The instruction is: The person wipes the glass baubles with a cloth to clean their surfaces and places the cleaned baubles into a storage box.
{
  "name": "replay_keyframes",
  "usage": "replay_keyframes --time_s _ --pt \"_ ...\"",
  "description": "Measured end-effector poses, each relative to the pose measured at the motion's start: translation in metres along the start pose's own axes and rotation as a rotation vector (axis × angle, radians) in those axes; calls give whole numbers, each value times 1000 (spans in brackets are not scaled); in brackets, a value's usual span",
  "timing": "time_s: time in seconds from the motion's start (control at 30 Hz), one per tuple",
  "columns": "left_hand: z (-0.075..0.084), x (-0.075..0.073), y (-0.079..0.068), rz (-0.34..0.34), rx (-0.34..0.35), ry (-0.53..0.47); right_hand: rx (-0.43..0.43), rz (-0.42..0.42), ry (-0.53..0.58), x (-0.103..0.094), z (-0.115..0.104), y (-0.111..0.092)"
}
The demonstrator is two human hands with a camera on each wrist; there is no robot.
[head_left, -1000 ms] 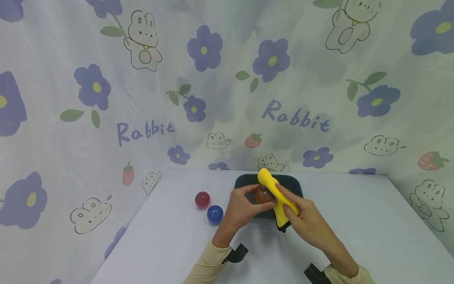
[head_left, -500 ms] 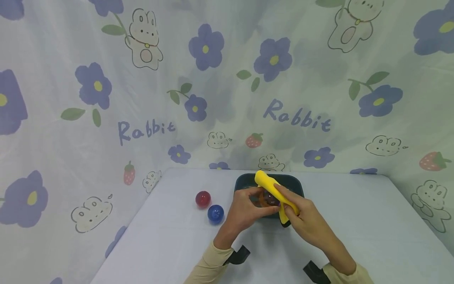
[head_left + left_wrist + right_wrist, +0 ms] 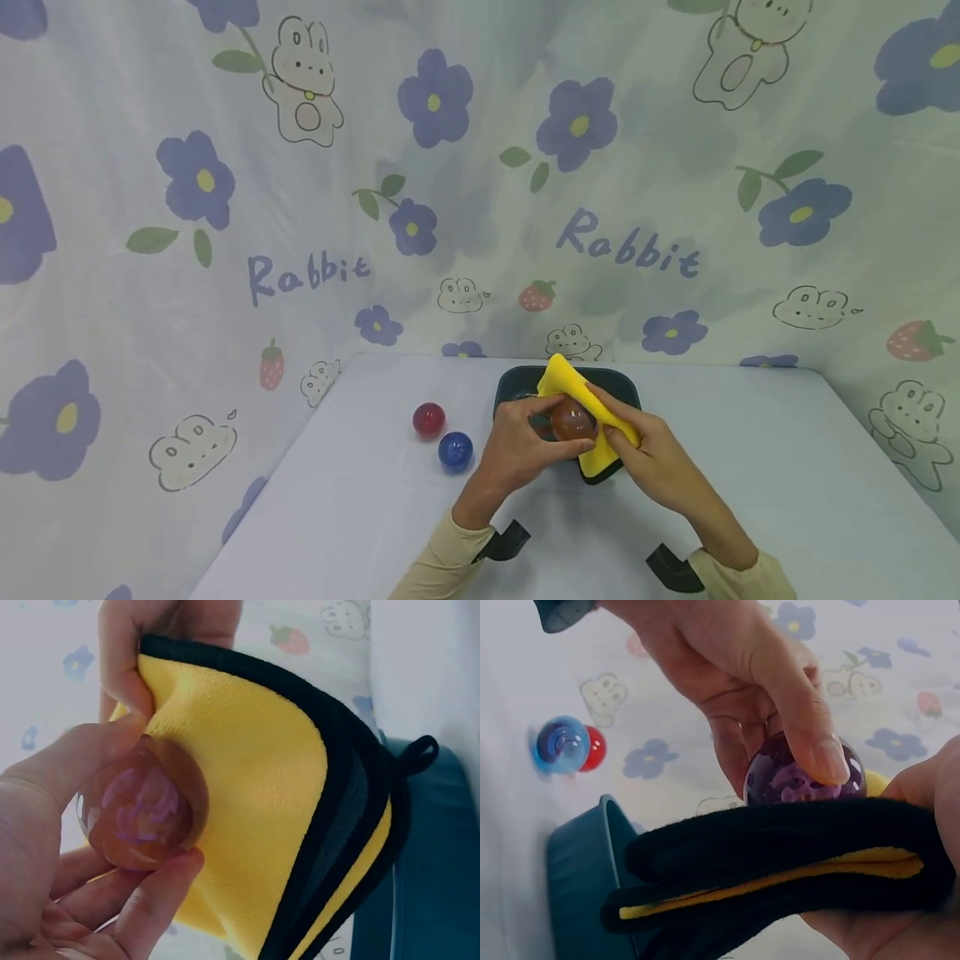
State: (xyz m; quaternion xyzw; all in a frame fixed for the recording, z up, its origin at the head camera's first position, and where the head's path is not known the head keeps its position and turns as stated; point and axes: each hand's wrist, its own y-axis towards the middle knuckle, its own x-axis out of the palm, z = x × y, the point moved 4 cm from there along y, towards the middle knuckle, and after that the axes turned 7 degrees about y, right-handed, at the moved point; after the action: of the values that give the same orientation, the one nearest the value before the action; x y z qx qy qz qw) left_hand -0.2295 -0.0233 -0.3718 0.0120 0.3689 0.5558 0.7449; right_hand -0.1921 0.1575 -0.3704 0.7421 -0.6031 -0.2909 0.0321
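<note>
1. Clear, amber-purple ball (image 3: pixel 572 422) is held up by the left hand (image 3: pixel 517 442), in front of the dark teal tub (image 3: pixel 517 380) as seen from the head; its exact height cannot be told.
2. Left fingers (image 3: pixel 154 904) are curled round the ball, thumb set on the opposite side; the grip is parted only by the ball's width.
3. Yellow cloth (image 3: pixel 572 382), dark-edged, is pinched in a fold by the right hand (image 3: pixel 660 462); thumb and fingers are closed on the fabric.
4. Ball is seen right up against the cloth; full contact is hidden by the fold.
5. Progress, as judged: work with cloth and ball is taken to be in mid-course. Ball and cloth are both in hand; neither has been set down.
6. Red ball (image 3: pixel 429 422) and blue ball (image 3: pixel 455 452) are left lying near each other on the tabletop (image 3: pixel 337 517), to the left of the tub. Whether they have been treated cannot be told.
7. Tub contents are largely blocked by hands and cloth; no count can be given.
8. Writing: "Rabbit" can be read twice on the patterned backdrop (image 3: pixel 487 183), in purple lettering. No brand or label can be made out on cloth, tub or balls.
</note>
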Motion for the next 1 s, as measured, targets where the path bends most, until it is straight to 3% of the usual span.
replay_keyframes --time_s 0.3,0.53,0.77,1.0 --pt "-3 -2 1 42 23 -20 33 -3 52 2 5 1" --pt "-7 -3 2 87 -64 -45 49 3 61 5 6 3" --pt "-8 -4 1 120 -75 -62 123 12 61 7 6 1" --pt "-8 -5 1 136 -103 -120 118 12 66 10 3 0"
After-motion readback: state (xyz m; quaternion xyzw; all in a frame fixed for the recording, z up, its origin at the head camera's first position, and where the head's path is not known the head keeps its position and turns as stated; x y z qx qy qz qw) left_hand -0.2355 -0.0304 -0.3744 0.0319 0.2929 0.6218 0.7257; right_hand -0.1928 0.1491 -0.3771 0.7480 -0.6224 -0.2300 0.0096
